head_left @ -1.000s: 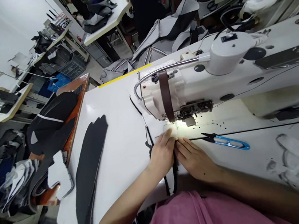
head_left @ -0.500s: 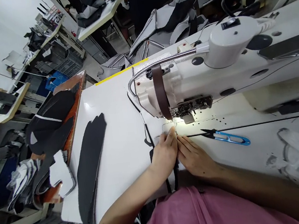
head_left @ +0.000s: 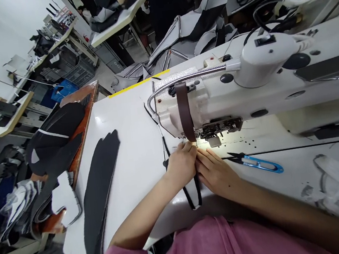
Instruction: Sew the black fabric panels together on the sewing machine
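My left hand [head_left: 181, 163] is by the needle area of a white sewing machine [head_left: 215, 96], its fingers bent and pinched on a narrow black strip [head_left: 189, 198]. The strip's lower part hangs in a loop toward my body, and its upper end is hidden under my fingers. Against the left hand, my right hand [head_left: 214, 169] lies with fingers stretched out flat, the tips beside the lit needle plate [head_left: 232, 140]. A brown strap [head_left: 185, 114] hangs down the machine head and covers the needle. To the right of my right hand are blue thread snips [head_left: 260, 163].
Long dark fabric pieces [head_left: 103, 190] lie on the white table [head_left: 138, 156] at left. Beyond them, a brown board [head_left: 90, 129] carries dark and white cut pieces. Grey and black fabric [head_left: 185, 33] is heaped behind the table. Another person [head_left: 163, 7] stands at the back.
Both hands have shifted slightly forward toward the needle area. More of the black strip's loop now shows below them. The view has tilted slightly.
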`<state>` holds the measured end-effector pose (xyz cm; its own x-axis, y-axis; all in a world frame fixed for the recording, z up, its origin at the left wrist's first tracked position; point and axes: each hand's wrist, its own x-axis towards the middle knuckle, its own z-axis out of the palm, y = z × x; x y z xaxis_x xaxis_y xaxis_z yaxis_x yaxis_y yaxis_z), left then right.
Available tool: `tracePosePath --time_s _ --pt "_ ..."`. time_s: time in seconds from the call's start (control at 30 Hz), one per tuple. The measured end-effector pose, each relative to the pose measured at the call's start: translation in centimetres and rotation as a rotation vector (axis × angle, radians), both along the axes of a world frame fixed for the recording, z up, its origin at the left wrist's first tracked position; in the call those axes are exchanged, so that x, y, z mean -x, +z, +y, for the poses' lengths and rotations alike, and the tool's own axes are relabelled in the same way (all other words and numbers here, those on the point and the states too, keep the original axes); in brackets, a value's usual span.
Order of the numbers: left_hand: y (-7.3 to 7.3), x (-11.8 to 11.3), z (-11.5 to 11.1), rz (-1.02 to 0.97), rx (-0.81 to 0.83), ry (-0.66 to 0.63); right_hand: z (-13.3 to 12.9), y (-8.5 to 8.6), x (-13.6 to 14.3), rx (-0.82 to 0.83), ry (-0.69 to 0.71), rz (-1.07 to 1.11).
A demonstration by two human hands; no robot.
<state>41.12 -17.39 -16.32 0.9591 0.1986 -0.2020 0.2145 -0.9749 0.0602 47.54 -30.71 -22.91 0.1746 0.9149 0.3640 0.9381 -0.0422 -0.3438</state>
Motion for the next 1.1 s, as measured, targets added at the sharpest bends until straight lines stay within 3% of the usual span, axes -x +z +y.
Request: tracePosePath --time_s 0.17,0.37,1.1 --pt "0.6 -0.1 0.6 -0.023 0.016 0.025 0.4 0.1 -0.9 0.051 0.053 0.115" --pt "-0.1 0.0 0.6 -0.060 0.076 0.053 0.5 -0.2 -1.4 0.040 0.093 0.205" --pt "-1.5 -0.3 2.4 -0.241 0.314 0.094 0.3 -0.6 -1.5 0.016 0.086 0.203"
